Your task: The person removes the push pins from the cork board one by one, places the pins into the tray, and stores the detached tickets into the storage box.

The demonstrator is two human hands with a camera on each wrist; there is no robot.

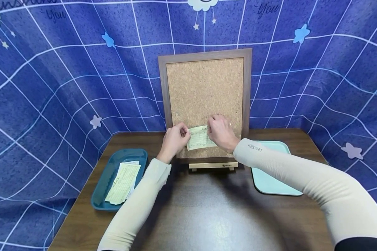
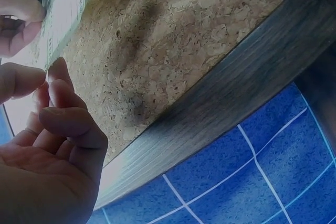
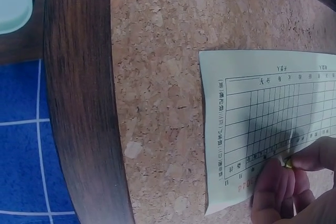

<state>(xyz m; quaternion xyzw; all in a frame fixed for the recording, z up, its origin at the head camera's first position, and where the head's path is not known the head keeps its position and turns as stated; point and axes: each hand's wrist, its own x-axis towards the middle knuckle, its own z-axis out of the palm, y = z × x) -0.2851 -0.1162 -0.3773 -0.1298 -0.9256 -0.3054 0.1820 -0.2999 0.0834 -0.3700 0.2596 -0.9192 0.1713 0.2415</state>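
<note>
A pale green printed form slip (image 1: 198, 140) lies against the lower part of a framed cork board (image 1: 205, 90). My left hand (image 1: 175, 139) pinches the slip's left edge between thumb and index finger, seen closely in the left wrist view. Over the upper right part of the slip is my right hand (image 1: 221, 131). Its fingertips pinch a small gold thumbtack (image 3: 288, 162) at the printed grid in the right wrist view; the tack's point is hidden. The slip's far corner lies flat on the cork there.
The board leans on a small wooden stand (image 1: 213, 165) on the brown table (image 1: 207, 209). At left, a dark teal tray (image 1: 97, 195) holds more slips (image 1: 124, 183). A light mint tray (image 1: 274, 183) sits at right, partly under my right sleeve. Blue patterned cloth (image 1: 75, 69) hangs behind.
</note>
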